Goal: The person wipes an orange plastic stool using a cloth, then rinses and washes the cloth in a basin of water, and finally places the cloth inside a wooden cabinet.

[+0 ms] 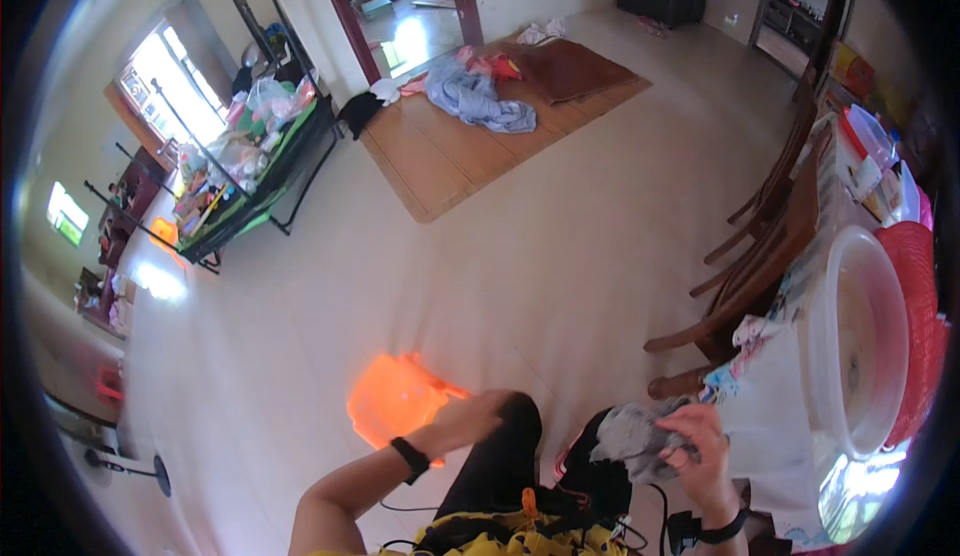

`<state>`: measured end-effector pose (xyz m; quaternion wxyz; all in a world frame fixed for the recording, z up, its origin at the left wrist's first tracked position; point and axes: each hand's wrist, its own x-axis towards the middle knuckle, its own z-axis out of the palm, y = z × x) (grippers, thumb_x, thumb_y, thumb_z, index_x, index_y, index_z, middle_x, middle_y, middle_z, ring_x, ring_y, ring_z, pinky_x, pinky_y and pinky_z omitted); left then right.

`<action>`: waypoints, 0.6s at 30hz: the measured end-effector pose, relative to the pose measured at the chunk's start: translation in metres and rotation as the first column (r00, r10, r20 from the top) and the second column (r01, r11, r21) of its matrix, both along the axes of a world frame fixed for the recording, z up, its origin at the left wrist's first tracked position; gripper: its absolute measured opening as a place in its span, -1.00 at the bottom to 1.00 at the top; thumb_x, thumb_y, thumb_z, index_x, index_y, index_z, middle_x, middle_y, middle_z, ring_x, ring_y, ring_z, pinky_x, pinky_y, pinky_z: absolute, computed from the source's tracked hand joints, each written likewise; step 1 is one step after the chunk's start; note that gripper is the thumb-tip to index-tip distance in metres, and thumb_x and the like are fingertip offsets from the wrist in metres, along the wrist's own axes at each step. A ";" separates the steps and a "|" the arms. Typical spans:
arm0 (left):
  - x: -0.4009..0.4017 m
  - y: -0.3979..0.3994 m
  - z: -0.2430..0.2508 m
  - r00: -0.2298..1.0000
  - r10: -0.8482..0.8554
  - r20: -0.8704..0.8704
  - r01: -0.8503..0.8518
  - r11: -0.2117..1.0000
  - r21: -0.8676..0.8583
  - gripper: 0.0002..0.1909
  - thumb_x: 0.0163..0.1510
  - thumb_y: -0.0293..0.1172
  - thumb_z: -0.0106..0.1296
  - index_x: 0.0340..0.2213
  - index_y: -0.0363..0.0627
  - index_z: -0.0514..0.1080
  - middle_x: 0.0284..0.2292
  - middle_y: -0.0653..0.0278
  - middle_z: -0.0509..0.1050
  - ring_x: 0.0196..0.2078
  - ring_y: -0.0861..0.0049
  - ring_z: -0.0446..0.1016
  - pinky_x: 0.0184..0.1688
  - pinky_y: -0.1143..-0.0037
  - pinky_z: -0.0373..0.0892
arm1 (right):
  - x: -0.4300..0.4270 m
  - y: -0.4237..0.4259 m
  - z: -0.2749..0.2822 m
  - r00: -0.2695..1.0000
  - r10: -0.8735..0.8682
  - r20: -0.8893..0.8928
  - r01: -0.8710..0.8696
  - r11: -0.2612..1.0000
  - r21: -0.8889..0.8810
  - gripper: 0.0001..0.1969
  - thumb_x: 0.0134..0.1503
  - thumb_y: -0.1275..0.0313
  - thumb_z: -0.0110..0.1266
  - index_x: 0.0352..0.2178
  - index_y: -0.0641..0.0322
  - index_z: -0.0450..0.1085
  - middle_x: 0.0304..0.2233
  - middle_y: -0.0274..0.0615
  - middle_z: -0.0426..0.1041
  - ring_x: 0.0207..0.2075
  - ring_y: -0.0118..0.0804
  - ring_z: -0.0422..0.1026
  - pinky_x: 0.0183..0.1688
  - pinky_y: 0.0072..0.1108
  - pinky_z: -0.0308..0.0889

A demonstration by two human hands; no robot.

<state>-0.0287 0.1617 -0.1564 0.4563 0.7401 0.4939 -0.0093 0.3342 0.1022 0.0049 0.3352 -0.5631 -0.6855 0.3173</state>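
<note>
A crumpled grey cloth (636,436) is bunched in my right hand (699,443), above my right knee and beside the table's edge. My left hand (469,425) is blurred and hovers by my left knee; its fingers are not clear enough to read, and nothing shows in it. Just beyond that hand stands an orange plastic stool (397,398) on the tiled floor, partly covered by the hand and forearm. On the table to my right sits a large translucent plastic basin (862,346) with what looks like water in it.
A red mesh cover (911,331) lies behind the basin. Wooden chairs (772,256) stand along the table (772,436). Ahead, a cardboard sheet (427,173) bears a grey-blue cloth (480,98). At left, a folding bed frame (255,203) is heaped with bags. Cables run near my lap.
</note>
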 end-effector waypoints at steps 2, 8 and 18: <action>0.050 0.028 0.020 0.968 -0.185 0.168 0.180 0.983 0.043 -0.30 0.09 -0.35 0.05 0.22 -0.16 0.06 0.14 -0.02 0.26 0.17 0.13 0.27 0.19 0.30 0.21 | -0.001 0.022 0.001 0.997 0.036 -0.069 -0.040 0.998 -0.057 -0.61 -0.13 0.59 0.23 -0.18 0.16 0.51 -0.16 -0.11 0.35 -0.10 -0.11 0.36 -0.04 -0.44 0.31; 0.136 0.064 0.062 0.828 -0.258 0.498 0.395 0.899 -0.191 -0.38 0.06 -0.40 0.04 0.16 -0.18 0.15 0.06 -0.12 0.30 0.05 0.05 0.38 0.05 0.33 0.35 | 0.009 0.064 0.051 0.988 0.018 -0.153 -0.051 0.976 -0.213 -0.63 -0.03 0.57 0.19 -0.12 0.13 0.49 -0.11 -0.13 0.33 -0.04 -0.13 0.34 0.00 -0.43 0.30; 0.141 0.124 0.196 0.815 -0.235 0.530 0.323 0.943 -0.079 -0.78 0.26 -0.36 -0.14 -0.13 -0.19 0.32 -0.33 0.03 0.47 -0.25 0.13 0.44 -0.16 0.36 0.36 | 0.032 0.070 0.178 0.976 -0.203 -0.081 0.202 0.979 -0.028 -0.63 0.01 0.56 0.14 -0.08 0.25 0.44 -0.14 -0.04 0.38 -0.05 -0.08 0.36 -0.01 -0.43 0.30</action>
